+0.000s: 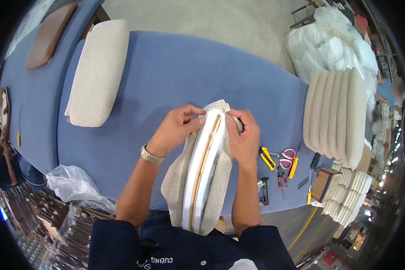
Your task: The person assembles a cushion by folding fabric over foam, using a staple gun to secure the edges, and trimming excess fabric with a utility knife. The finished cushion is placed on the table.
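Note:
A padded seat panel stands on its edge in front of me, running from my body toward the middle of the table. Its white foam point(191, 189) shows on both sides of a narrow wooden strip point(204, 164). Beige fabric point(174, 186) hangs loose along both flanks and is bunched at the far end. There, my left hand point(177, 128) pinches the fabric edge from the left, thumb and fingers closed. My right hand point(245, 139) grips the fabric on the opposite side, its thumb against the foam. Some of the right fingertips are hidden behind the cloth.
To the right lie a yellow utility knife point(267, 159), red-and-white-handled scissors point(285, 164), a yellow-handled screwdriver point(294, 168) and a staple gun point(263, 191). Several beige cushions point(335, 117) stand beyond. One beige cushion point(101, 72) lies at left, near a blue table point(166, 67) edge.

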Demonstrator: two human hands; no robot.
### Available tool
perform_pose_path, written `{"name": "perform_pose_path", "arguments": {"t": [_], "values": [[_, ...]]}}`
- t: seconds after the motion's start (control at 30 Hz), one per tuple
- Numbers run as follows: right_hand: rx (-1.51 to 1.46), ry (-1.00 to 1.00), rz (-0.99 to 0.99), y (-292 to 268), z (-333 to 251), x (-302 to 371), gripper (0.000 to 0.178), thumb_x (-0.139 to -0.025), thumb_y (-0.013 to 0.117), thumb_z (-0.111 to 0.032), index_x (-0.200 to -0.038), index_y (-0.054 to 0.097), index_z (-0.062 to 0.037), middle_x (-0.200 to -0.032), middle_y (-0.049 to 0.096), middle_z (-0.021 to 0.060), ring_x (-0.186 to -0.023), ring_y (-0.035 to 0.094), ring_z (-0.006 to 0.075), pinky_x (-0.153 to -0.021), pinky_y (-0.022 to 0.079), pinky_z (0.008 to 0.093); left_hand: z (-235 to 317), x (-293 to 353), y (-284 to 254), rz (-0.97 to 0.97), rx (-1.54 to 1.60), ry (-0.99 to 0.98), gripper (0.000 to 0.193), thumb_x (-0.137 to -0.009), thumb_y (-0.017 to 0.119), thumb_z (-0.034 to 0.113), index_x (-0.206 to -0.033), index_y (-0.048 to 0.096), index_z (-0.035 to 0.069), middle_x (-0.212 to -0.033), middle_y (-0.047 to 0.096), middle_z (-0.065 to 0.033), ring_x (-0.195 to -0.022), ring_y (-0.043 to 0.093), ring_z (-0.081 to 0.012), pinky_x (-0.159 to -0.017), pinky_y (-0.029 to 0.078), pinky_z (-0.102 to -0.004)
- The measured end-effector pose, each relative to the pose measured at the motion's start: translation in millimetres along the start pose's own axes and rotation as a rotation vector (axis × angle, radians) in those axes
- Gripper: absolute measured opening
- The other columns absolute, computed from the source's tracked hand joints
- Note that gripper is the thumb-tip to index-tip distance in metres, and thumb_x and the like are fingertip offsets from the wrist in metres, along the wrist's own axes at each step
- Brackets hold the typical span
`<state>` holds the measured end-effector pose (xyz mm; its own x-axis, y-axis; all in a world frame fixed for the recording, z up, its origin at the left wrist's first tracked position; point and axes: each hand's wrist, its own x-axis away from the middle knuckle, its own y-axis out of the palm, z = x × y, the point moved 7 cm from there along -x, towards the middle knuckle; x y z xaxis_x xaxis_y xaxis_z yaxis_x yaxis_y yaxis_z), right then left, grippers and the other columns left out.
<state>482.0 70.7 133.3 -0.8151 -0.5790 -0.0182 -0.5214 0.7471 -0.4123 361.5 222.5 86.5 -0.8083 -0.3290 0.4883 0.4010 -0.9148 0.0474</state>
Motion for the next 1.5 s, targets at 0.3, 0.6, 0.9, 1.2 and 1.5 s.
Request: {"name": "perform_pose_path", "arguments": {"t": [0.3,0.6,0.9,1.2,1.5], "values": [[0.052,0.005,0.040,0,-10,-8,0.018,-0.096,0.063,-0.003,-0.111,0.073,-0.0004,-0.093,0.064,0.0074,-0.088,0.061,0.0175,-0.081,0.049,0.0318,-29,-15,6,-0.029,0.047,0.036,0.043,-0.097,0.071,0.030,-0.123,0.070,-0.004,-0.108,0.075,-0.0144,-0.087,0.070,-0.0185,-0.079,0.055,-0.0350],[0.103,-0.065,0.071,-4,-9,-4,0.019,-0.095,0.061,0.002,-0.110,0.072,0.0008,-0.098,0.064,0.0094,-0.092,0.062,0.0187,-0.085,0.049,0.0313,15,38,20,0.401,-0.271,0.348,0.032,-0.095,0.068,0.013,-0.126,0.072,0.005,-0.095,0.066,-0.0114,-0.075,0.063,-0.0224,-0.070,0.053,-0.0335],[0.128,-0.058,0.265,-34,30,8,0.026,-0.088,0.055,0.011,-0.104,0.072,-0.0007,-0.097,0.064,0.0097,-0.090,0.062,0.0202,-0.083,0.050,0.0306,15,1,50,0.366,-0.093,0.538,0.035,-0.096,0.067,0.012,-0.130,0.068,0.002,-0.130,0.064,-0.0157,-0.112,0.064,-0.0316,-0.096,0.051,-0.0393],[0.098,-0.110,0.425,6,16,23,0.013,-0.093,0.058,0.006,-0.093,0.068,-0.0023,-0.095,0.062,0.0083,-0.087,0.057,0.0172,-0.076,0.046,0.0296,19,12,55,0.505,0.026,0.697,0.028,-0.089,0.068,0.005,-0.117,0.070,0.000,-0.119,0.071,-0.0165,-0.110,0.069,-0.0330,-0.094,0.054,-0.0411],[-0.131,0.109,0.403,37,14,16,0.012,-0.097,0.069,-0.011,-0.102,0.069,-0.0002,-0.085,0.069,0.0051,-0.077,0.061,0.0113,-0.073,0.051,0.0297,46,-7,12,0.356,-0.200,0.511,0.026,-0.086,0.071,0.007,-0.112,0.076,0.006,-0.116,0.072,-0.0102,-0.103,0.070,-0.0271,-0.088,0.056,-0.0365]]}}
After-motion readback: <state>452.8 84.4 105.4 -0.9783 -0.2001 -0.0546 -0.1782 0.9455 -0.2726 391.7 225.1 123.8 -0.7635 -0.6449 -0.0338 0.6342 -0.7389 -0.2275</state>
